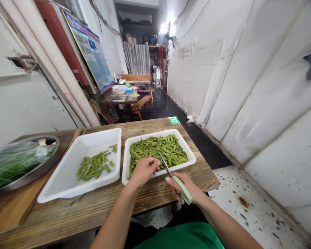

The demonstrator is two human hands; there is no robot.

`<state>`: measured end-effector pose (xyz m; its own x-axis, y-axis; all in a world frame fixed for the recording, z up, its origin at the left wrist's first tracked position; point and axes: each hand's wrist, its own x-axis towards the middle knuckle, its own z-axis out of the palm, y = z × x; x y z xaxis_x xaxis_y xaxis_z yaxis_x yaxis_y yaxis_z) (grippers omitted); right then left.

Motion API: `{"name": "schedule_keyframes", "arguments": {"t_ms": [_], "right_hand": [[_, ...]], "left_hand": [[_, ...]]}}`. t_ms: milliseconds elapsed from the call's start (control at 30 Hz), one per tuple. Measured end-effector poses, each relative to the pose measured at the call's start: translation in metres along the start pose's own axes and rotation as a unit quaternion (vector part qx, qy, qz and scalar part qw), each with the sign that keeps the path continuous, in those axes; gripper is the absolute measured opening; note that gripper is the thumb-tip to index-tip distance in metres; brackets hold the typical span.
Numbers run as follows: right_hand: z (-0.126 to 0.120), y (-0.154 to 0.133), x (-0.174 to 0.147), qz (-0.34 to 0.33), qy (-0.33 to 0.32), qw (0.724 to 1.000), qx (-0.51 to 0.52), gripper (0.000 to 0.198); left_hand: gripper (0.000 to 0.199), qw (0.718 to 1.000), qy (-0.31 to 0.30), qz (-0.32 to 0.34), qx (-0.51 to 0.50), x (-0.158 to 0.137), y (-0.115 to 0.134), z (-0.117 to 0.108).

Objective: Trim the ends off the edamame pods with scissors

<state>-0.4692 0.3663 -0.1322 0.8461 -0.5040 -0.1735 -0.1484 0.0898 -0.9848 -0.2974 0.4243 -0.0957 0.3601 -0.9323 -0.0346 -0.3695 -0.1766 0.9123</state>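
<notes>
The left hand [144,169] is curled closed at the near rim of the right-hand white tray [190,152], fingertips pinched together as if around a single edamame pod; the pod itself is hidden by the fingers, so what it grips cannot be confirmed. The right hand [185,188] is closed around the pale green handles of a pair of scissors [175,178]. Their metal blades angle up and left, with the tips just beside the left fingertips and over the pile of untrimmed edamame pods [158,148] that fills this tray.

To the left, touching or nearly touching the full tray, sits a second white tray [67,180] holding a much smaller scatter of edamame pods [95,166]. Further left, at the counter's left edge, a round metal pan [45,162] holds long green stalks under clear plastic. Both trays rest on the wooden counter [93,207], the full one close to its right edge.

The main risk, judging from how things lie, is the blade tips sitting so near the left fingers: a snip made with the pod held too short could nick a fingertip. The full tray stands near the counter's right edge and near its front, so a push from either wrist could shift it toward the drop. A cut pod could also spring off onto the floor
</notes>
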Motion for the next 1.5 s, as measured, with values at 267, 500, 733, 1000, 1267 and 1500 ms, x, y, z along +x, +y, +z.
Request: {"name": "schedule_keyframes", "arguments": {"t_ms": [267,500,733,1000,1267,1500], "right_hand": [[0.000,0.004,0.005,0.040,0.039,0.998,0.034,0.053],[0.003,0.003,0.001,0.031,0.001,0.989,0.145,0.053],[0.005,0.014,0.005,0.004,-0.078,0.976,0.203,0.050],[0.006,0.009,0.005,-0.003,-0.036,0.989,0.141,0.050],[0.006,0.006,0.003,-0.005,-0.015,0.991,0.130,0.049],[0.009,0.002,0.001,0.000,0.002,0.992,0.129,0.052]], "left_hand": [[0.022,0.998,0.007,-0.022,-0.054,0.007,-0.005,0.003],[0.028,0.931,0.100,-0.052,-0.347,0.012,-0.008,0.001],[0.016,0.895,0.081,-0.088,-0.430,0.007,0.001,0.003],[0.026,0.906,0.091,-0.088,-0.404,0.002,0.000,0.015],[0.025,0.920,0.115,-0.084,-0.365,-0.001,0.001,0.021],[0.027,0.929,0.104,-0.088,-0.345,-0.001,0.002,0.026]]}}
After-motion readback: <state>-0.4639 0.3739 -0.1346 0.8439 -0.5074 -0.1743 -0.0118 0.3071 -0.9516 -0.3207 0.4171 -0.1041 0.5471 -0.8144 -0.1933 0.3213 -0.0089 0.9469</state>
